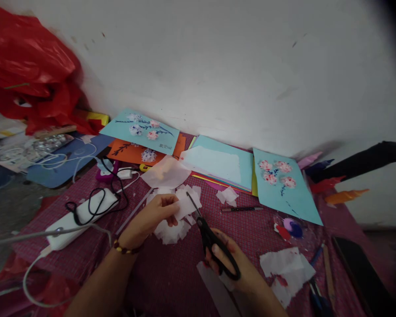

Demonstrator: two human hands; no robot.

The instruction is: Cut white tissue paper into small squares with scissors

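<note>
In the middle of the table my left hand (163, 209) pinches a small piece of thin white paper (185, 206). My right hand (229, 255) is wrapped round the handles of black scissors (208, 232). Their blades point up and left, with the tips close to the right edge of the paper piece; I cannot tell if they touch it. Under and around my left fingers lies a heap of cut white paper pieces (172, 232). A larger white sheet (167, 172) rests just beyond. Partly beneath my right hand is a white paper strip (214, 286).
Blue cards with painted flowers lie left (141, 128) and right (284, 182) along the wall. A paper stack (218, 160) sits between them. At left are a white power strip (86, 215) with tangled cables and a red plastic bag (29, 66). A pen (240, 209) and stained paper (287, 273) lie right.
</note>
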